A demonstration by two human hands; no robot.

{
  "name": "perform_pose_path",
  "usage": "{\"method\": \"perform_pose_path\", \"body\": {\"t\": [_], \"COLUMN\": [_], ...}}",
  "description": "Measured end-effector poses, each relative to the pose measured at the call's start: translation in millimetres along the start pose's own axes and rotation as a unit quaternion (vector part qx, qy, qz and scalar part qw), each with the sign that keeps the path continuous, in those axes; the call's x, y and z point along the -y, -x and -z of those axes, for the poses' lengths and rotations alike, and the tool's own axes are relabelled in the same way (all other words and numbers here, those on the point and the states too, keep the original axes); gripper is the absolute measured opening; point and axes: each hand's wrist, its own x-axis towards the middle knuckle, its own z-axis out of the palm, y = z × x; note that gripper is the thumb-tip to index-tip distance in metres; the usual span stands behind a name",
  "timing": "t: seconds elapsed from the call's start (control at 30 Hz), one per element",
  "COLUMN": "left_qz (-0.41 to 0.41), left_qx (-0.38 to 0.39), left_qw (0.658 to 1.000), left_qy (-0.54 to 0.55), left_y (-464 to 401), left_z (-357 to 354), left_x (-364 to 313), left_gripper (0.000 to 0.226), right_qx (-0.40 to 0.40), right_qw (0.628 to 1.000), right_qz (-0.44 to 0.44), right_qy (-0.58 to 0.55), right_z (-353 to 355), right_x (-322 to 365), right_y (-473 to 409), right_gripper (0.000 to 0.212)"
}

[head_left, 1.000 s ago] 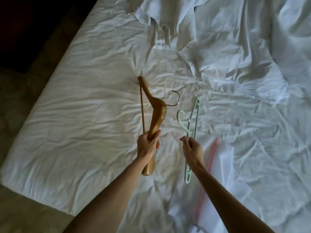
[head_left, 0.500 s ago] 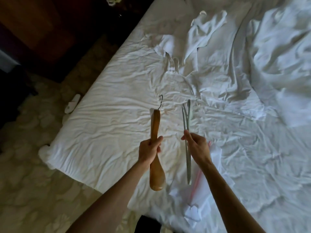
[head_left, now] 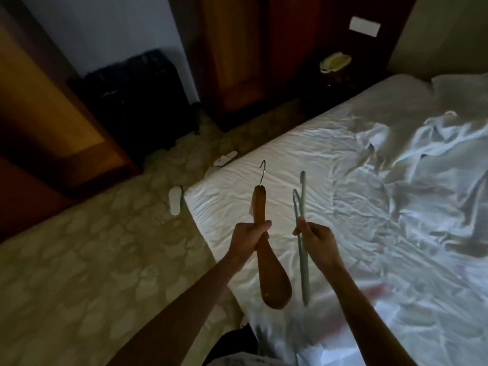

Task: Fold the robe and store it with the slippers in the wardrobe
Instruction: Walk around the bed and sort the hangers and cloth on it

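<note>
View swung from bed (head_left: 264,180) toward wardrobe (head_left: 232,54); left hand (head_left: 247,237) grips wooden hanger (head_left: 269,257), right hand (head_left: 318,241) pinches green hanger (head_left: 303,249); robe (head_left: 422,143) unfolded.

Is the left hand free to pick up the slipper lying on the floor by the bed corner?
Probably not yet. The left hand grips the wooden hanger, and the slipper lies on the floor well beyond it. Nothing blocks the path, but the hanger needs putting down first.
</note>
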Motion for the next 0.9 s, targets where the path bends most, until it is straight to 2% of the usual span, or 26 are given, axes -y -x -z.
{"method": "perform_pose_path", "body": {"t": [0.27, 0.4, 0.5, 0.63, 0.8, 0.9], "left_qz": [-0.09, -0.099, -0.115, -0.131, -0.15, -0.179], "left_qx": [-0.13, -0.201, -0.267, -0.307, -0.335, -0.354], "left_qw": [0.986, 0.971, 0.954, 0.941, 0.928, 0.916], "left_qy": [0.05, 0.084, 0.072, 0.047, 0.053, 0.06], "left_y": [68, 88, 97, 110, 116, 116], "left_z": [121, 181, 232, 316, 444, 519], "left_x": [8, 10, 9, 2, -14, -23], "left_gripper": [0.041, 0.049, 0.052, 0.063, 0.051, 0.057], "right_qx": [0.147, 0.211, 0.254, 0.307, 0.345, 0.352], "right_qw": [0.984, 0.966, 0.952, 0.932, 0.911, 0.901], "right_qz": [0.101, 0.143, 0.169, 0.188, 0.224, 0.251], "right_qy": [0.021, 0.038, 0.041, 0.044, 0.035, 0.037], "right_z": [-94, -153, -205, -288, -406, -471], "right_x": [88, 141, 178, 228, 297, 338], "right_y": [19, 29, 35, 48, 58, 62], "right_gripper": [0.04, 0.038, 0.039, 0.038, 0.044, 0.044]}}
